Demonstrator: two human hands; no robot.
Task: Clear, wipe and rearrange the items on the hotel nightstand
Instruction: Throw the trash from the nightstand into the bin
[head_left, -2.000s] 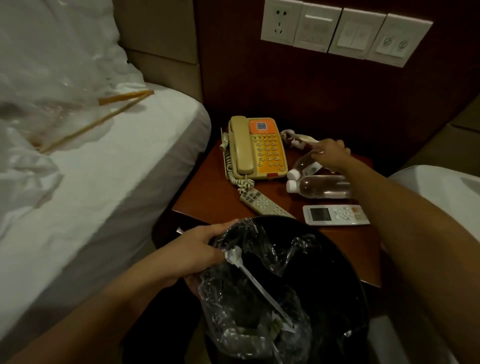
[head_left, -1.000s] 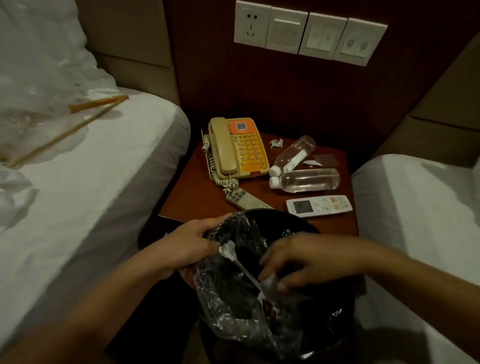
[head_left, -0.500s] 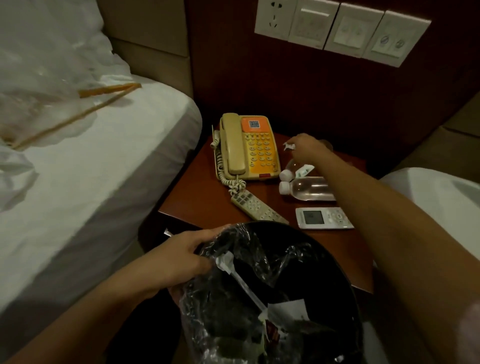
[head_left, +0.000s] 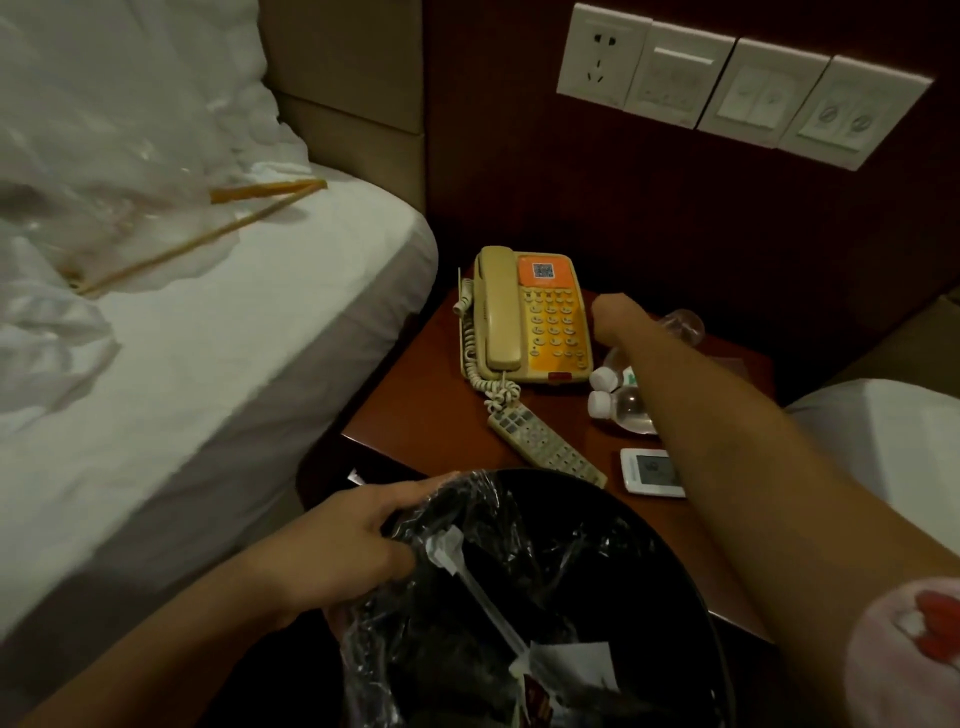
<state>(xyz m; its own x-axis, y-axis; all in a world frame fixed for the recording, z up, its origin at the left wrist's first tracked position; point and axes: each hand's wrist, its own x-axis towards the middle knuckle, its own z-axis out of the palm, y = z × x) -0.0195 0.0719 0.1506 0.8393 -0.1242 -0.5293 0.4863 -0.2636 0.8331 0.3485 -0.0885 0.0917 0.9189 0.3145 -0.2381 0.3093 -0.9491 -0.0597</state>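
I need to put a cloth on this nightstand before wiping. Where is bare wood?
The brown wooden nightstand is bare along its left side, between the bed-side edge and the beige-and-orange corded telephone. The right half is crowded: two clear plastic bottles, grey remote, white remote.

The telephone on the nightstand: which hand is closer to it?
Right. The right hand reaches just beside the telephone, at its keypad edge. The left hand grips the bin liner, well in front.
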